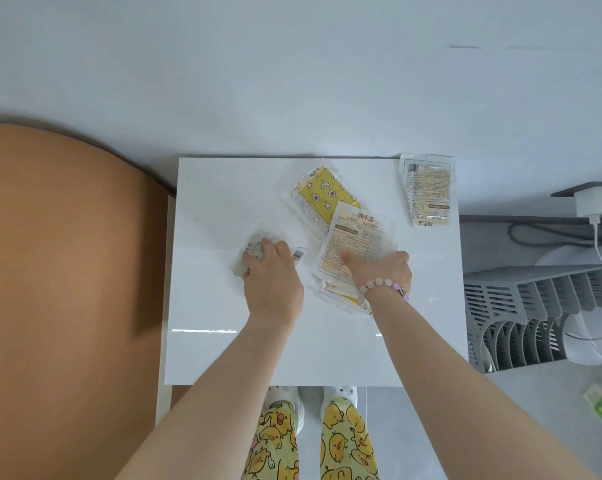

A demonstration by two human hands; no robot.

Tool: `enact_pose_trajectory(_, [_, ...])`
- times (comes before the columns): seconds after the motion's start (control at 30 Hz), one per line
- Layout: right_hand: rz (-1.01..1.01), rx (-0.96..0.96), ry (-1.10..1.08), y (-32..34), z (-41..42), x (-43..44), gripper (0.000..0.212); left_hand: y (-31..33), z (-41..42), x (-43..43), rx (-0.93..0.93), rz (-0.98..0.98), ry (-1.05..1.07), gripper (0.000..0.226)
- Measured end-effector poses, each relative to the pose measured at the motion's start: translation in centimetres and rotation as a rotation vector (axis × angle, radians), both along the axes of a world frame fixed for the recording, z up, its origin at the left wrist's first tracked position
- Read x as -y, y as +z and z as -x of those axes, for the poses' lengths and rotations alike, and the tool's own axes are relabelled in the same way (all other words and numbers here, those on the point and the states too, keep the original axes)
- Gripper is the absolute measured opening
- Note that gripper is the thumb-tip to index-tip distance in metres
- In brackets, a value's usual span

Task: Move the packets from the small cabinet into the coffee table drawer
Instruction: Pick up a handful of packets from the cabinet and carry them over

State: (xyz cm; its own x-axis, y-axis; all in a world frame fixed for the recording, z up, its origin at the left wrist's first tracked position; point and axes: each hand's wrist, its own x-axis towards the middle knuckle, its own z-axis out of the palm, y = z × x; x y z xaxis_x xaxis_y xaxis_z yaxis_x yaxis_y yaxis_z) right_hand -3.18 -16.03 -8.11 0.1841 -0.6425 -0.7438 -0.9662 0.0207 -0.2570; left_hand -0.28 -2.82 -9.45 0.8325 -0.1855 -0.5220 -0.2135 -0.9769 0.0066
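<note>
Several hand-warmer packets lie on the white top of the small cabinet (223,348). My left hand (273,282) has its fingers curled over a clear packet (250,252) near the left of the top. My right hand (382,271) pinches a printed packet (356,233) that tops a small stack, thumb on its face and fingers hidden beneath. A yellow patterned packet (317,190) lies partly under that one. Another packet (427,188) sits alone at the far right corner. The coffee table drawer is not in view.
A large orange-brown rounded surface (67,271) borders the cabinet on the left. On the right stand a grey slotted rack (521,306) and a white charger (592,200) with its cable. A green wrapper (601,407) lies on the grey floor.
</note>
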Motion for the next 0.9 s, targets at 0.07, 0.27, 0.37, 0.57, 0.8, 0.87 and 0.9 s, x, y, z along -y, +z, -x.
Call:
enact_pose_trajectory(0.07, [-0.003, 0.0, -0.007, 0.0, 0.3, 0.1, 0.083, 0.5, -0.2, -0.6, 0.021, 0.092, 0.032, 0.045])
enact_pose_trajectory(0.27, [-0.061, -0.017, -0.072, 0.0, 1.2, 0.4, 0.084, 2.3, -1.6, -2.1, -0.057, 0.232, 0.32, 0.048])
enact_pose_trajectory(0.37, [-0.092, -0.012, -0.103, -0.3, 2.0, 0.5, 0.08, 2.9, -2.0, -3.0, -0.093, 0.17, 0.371, 0.036])
enact_pose_trajectory(0.57, [-0.18, -0.003, -0.073, -1.0, 4.4, 0.1, 0.064, 3.6, -2.9, -5.0, -0.05, 0.223, 0.502, 0.018])
enact_pose_trajectory(0.8, [-0.416, 0.192, -0.171, -0.6, 6.4, -0.1, 0.054, 5.1, -0.7, -4.9, -0.183, 0.349, 0.733, 0.009])
enact_pose_trajectory(0.87, [-0.478, 0.243, -0.189, 0.2, 6.6, 0.2, 0.045, 5.7, -0.3, -4.7, -0.215, 0.437, 0.793, 0.014])
enact_pose_trajectory(0.9, [-0.498, 0.259, -0.193, 0.6, 6.7, 0.4, 0.046, 6.2, -0.2, -4.6, -0.226, 0.479, 0.814, 0.016])
